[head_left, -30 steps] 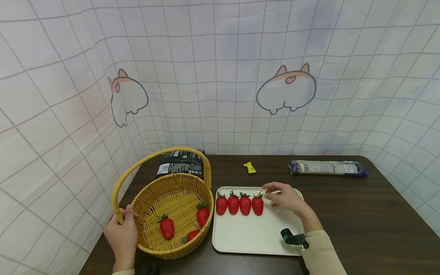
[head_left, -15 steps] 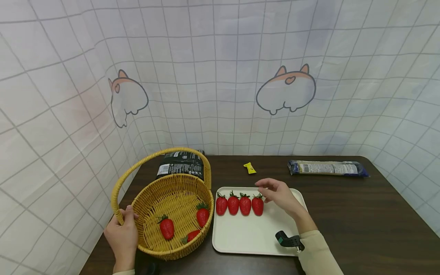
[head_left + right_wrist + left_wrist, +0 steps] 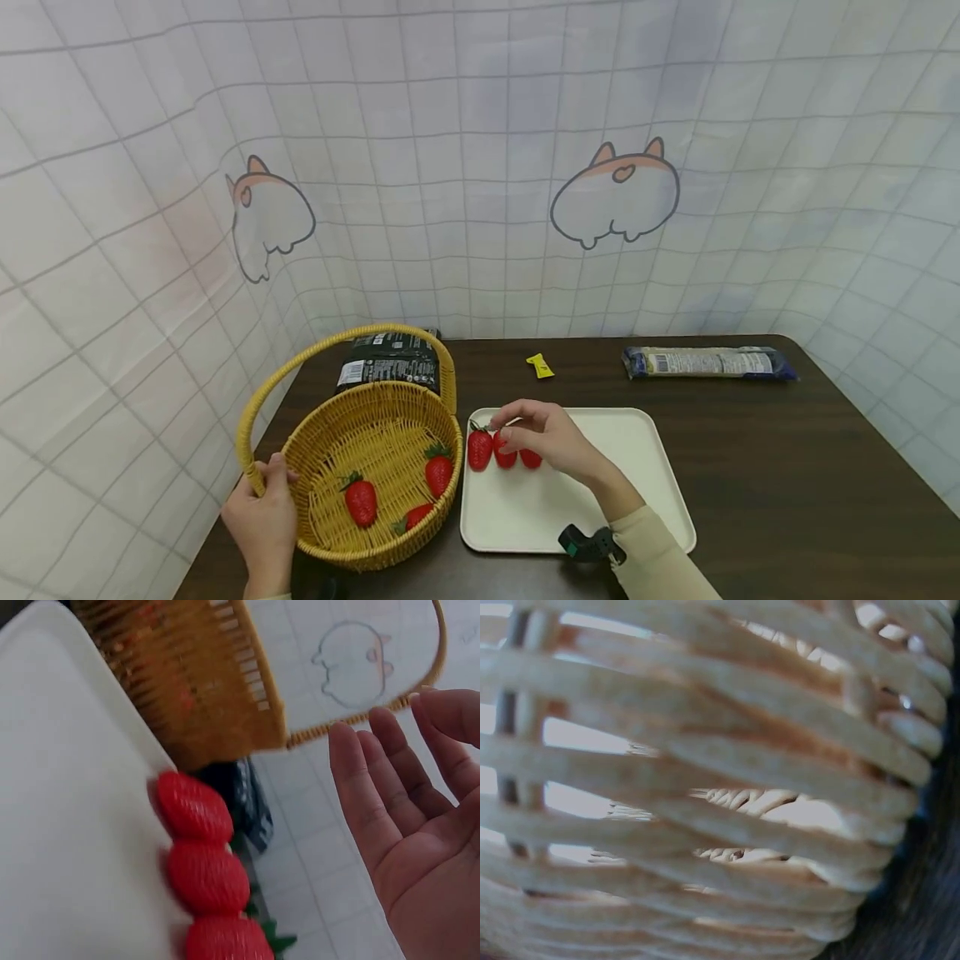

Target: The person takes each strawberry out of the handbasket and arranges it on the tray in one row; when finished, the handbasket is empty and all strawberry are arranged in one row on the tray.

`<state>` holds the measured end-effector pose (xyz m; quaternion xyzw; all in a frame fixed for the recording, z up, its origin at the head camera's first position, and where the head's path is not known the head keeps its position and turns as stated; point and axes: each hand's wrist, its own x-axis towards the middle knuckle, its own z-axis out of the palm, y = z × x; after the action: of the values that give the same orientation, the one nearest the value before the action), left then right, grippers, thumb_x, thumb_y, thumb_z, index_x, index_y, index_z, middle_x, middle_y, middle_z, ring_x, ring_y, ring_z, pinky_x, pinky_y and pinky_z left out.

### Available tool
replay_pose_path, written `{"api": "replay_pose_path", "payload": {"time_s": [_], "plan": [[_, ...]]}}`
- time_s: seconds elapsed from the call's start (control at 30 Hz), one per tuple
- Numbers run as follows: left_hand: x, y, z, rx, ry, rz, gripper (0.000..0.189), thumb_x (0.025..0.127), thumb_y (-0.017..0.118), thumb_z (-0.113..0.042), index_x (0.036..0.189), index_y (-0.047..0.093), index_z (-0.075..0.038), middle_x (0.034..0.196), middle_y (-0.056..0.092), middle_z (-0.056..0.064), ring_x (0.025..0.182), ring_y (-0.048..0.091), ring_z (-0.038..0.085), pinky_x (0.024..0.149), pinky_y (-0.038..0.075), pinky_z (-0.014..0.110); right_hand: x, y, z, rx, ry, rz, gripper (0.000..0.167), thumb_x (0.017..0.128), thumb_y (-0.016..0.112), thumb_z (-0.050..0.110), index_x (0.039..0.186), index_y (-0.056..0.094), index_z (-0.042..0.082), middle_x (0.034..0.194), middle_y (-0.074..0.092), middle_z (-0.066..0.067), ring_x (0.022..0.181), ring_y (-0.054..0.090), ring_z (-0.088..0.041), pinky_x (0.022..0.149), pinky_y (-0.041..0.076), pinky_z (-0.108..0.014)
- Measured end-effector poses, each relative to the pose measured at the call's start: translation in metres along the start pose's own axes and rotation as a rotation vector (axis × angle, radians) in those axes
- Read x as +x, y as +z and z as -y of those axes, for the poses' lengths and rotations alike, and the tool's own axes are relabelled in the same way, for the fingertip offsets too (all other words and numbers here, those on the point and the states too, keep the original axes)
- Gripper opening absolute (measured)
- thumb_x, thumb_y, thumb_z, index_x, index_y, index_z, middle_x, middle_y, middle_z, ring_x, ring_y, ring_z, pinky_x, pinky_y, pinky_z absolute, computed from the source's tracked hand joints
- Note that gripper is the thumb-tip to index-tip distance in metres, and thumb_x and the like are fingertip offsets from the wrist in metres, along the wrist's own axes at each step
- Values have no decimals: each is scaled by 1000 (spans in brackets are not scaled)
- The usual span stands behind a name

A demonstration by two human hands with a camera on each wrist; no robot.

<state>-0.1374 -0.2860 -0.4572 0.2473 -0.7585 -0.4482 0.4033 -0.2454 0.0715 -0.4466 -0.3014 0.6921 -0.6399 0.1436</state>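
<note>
My left hand grips the handle of a yellow wicker basket at its left side. Inside the basket lie three red strawberries with green leaves, one of them this strawberry. The left wrist view is filled by blurred basket weave. Over a cream tray, my right hand hovers with fingers loosely bent and nothing between them. A row of strawberries lies along the tray's left back part, partly covered by that hand. The right wrist view shows red strawberries beside the hand's empty palm.
Behind the basket lies a black printed package. A small yellow wrapped piece sits at the back of the dark wooden table. Farther right is a long blue-and-clear packet. A white grid-patterned curtain stands behind.
My right hand has moved left over the strawberry row, now covering part of it. My left hand keeps its grip on the basket handle. The head view has shifted slightly.
</note>
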Motion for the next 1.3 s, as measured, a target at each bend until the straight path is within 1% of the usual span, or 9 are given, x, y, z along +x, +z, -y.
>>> {"api": "replay_pose_path", "payload": {"time_s": [0.13,0.37,0.53,0.6,0.83,0.97,1.1,1.2,1.3], "plan": [[0,0,1,1,14,-11,42,98,60,-33,70,67,-3,51,57,-13,34,23,13,36,22,27,6,18,8,11,-58,41,21,96,62,10,116,64,1,117,64,-23,100,66,-34,86,54,-31],[2,1,3,17,24,-13,43,98,59,-34,70,68,-3,49,56,-6,34,21,12,36,21,27,25,54,17,-30,-142,143,21,95,58,-2,115,63,-5,113,64,-24,88,63,-24,70,51,-23],[2,1,4,18,26,-18,43,98,60,-33,68,67,-3,45,50,-10,33,20,11,36,21,27,42,81,20,-11,-191,145,20,94,59,-2,113,64,-5,113,64,-22,102,63,-23,86,53,-27],[2,1,4,15,28,-21,42,98,60,-32,68,67,-3,44,49,-9,33,20,11,35,21,27,48,91,18,-6,-214,127,20,94,60,0,113,65,-2,113,65,-21,102,64,-24,86,53,-28],[1,2,3,-2,32,-26,41,97,61,-31,68,66,-2,46,52,-6,34,21,11,36,20,27,69,121,10,-80,-167,174,20,93,62,3,113,67,5,113,67,-11,103,63,-25,85,53,-27],[1,2,3,-2,20,-23,42,97,61,-31,70,67,-1,46,52,-11,34,22,11,36,20,27,77,133,9,-282,-140,195,22,93,65,9,115,68,9,114,66,2,108,61,-19,87,51,-24],[0,2,3,14,16,-24,42,97,61,-33,68,67,-2,49,56,-3,34,22,11,35,21,27,81,139,9,-420,-120,225,25,93,65,12,118,67,10,117,66,4,109,60,-15,85,50,-20],[1,3,4,20,21,-27,42,97,61,-33,68,66,-3,52,58,3,34,22,11,35,21,27,87,142,9,-403,-101,245,26,92,66,12,118,67,9,118,67,-2,110,61,-16,85,50,-19],[2,2,5,8,26,-28,42,97,61,-32,68,66,-3,53,60,-1,34,23,11,36,21,27,94,143,7,-353,-59,253,26,91,68,13,117,67,8,117,68,-4,110,61,-15,87,48,-20]]}}
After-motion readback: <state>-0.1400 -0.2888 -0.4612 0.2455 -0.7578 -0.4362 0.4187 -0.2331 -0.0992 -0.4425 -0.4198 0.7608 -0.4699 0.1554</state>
